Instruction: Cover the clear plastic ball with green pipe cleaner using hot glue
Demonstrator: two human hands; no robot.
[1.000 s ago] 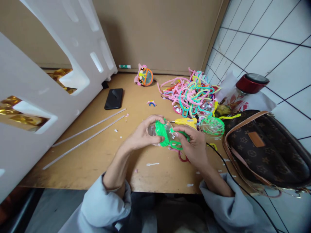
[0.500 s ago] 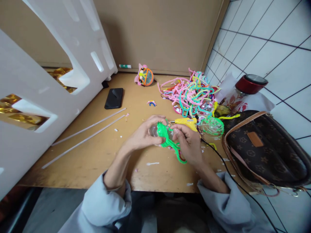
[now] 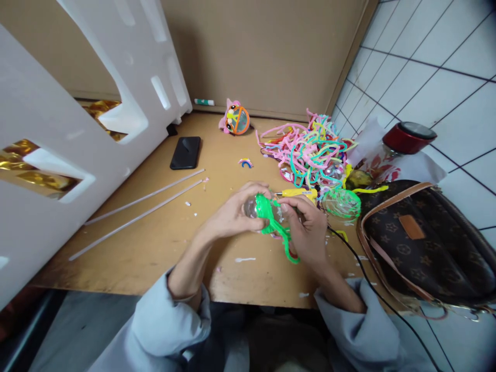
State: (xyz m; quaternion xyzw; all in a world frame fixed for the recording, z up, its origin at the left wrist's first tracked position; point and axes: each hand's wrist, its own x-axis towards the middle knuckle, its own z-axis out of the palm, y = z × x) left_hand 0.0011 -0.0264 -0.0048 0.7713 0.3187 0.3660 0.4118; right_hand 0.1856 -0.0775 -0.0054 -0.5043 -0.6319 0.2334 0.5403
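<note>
My left hand [image 3: 238,209] is wrapped round a clear plastic ball [image 3: 251,207], thumb at the near side and fingers over the top. Bright green pipe cleaner [image 3: 266,209] covers part of the ball, and a loose green length hangs down toward the table. The fingertips of my right hand [image 3: 309,227] pinch the green pipe cleaner at the ball's right side; the exact pinched spot is partly hidden. Just beyond that hand lies a yellow glue gun [image 3: 300,193], its metal tip pointing left.
Tangled pipe cleaners [image 3: 310,150] lie at the back right, near a green-covered ball [image 3: 343,203], a red-lidded bottle [image 3: 408,138] and a brown handbag [image 3: 422,243]. A decorated ball [image 3: 237,120], black phone [image 3: 185,153], two glue sticks [image 3: 139,217] and white foam [image 3: 139,103] are further left.
The view has shifted slightly, so the table things sit a little further right. Both hands keep hold of the green-wrapped ball; my right fingers have moved slightly along its right side.
</note>
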